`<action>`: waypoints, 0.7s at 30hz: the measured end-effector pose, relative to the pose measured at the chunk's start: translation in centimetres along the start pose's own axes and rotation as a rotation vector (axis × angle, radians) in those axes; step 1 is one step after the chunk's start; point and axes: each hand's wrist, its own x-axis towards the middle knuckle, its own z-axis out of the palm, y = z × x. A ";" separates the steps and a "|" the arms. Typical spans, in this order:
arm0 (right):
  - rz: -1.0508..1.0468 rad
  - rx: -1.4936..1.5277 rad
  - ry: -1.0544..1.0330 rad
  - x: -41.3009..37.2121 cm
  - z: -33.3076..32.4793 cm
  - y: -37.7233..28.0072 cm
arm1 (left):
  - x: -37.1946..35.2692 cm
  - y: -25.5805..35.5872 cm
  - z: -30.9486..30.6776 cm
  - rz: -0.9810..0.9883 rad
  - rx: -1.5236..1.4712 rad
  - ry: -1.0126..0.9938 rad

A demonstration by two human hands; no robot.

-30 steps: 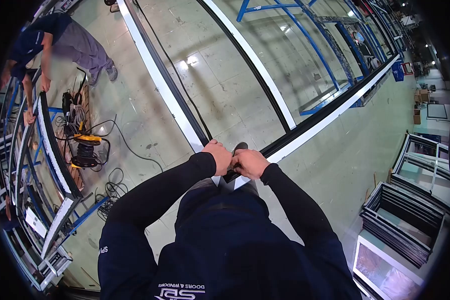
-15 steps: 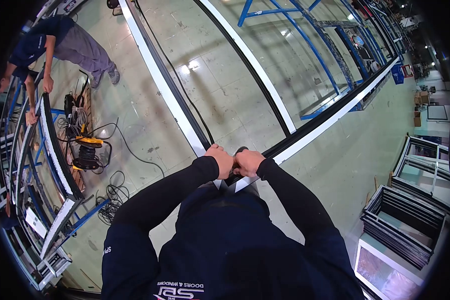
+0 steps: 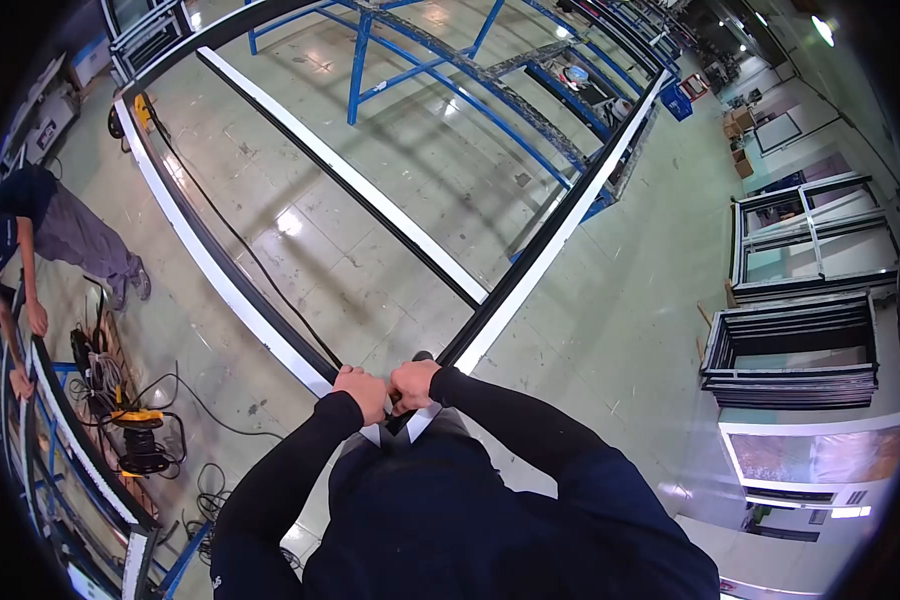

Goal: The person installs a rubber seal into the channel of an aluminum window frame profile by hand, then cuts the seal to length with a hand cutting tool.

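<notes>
Both my hands are closed at the near corner of a large white-and-black window or door frame (image 3: 225, 270). My left hand (image 3: 363, 395) is curled over the corner's left side; what its fingers hold is hidden. Right beside it, my right hand (image 3: 412, 386) grips a dark-handled tool (image 3: 423, 356), whose rounded end shows above the knuckles. The tool's lower part is covered by my fingers. A black cable (image 3: 240, 240) runs along the left profile and ends from sight near my left hand. A crossbar (image 3: 360, 185) spans the frame.
Blue metal stands (image 3: 400, 65) rise beyond the frame. At the left, a co-worker (image 3: 65, 225) handles another frame (image 3: 75, 440), near a yellow-and-black cable reel (image 3: 142, 440). Stacked frames (image 3: 795, 345) stand at the right. Loose cable (image 3: 210, 500) lies on the floor.
The view has swung, so my hands and the frame corner appear lower and further left. My grip at the corner looks much the same.
</notes>
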 end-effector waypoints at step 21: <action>0.081 0.019 0.117 -1.1 1.6 -0.7 | 0.6 1.2 -0.7 0.084 0.160 -0.137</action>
